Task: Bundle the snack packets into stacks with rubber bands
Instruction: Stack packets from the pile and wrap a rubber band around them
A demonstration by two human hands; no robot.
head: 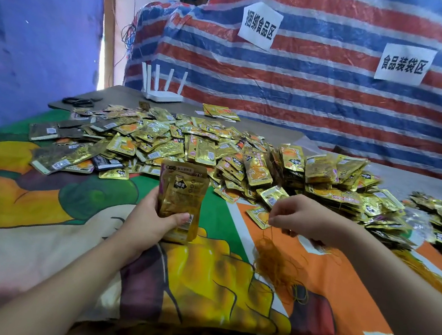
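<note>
The left hand (152, 220) grips an upright stack of gold snack packets (181, 198) just in front of the loose packet heap (189, 141) on the table (282, 136), while the right hand (302, 219), right of that stack, pinches a rubber band (271, 230) above the band pile (277, 263).

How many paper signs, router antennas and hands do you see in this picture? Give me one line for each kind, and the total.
Paper signs on the striped tarp: 2, one and another
Antennas on the white router: 5
Hands: 2, the left hand and the right hand
Total: 9
</note>
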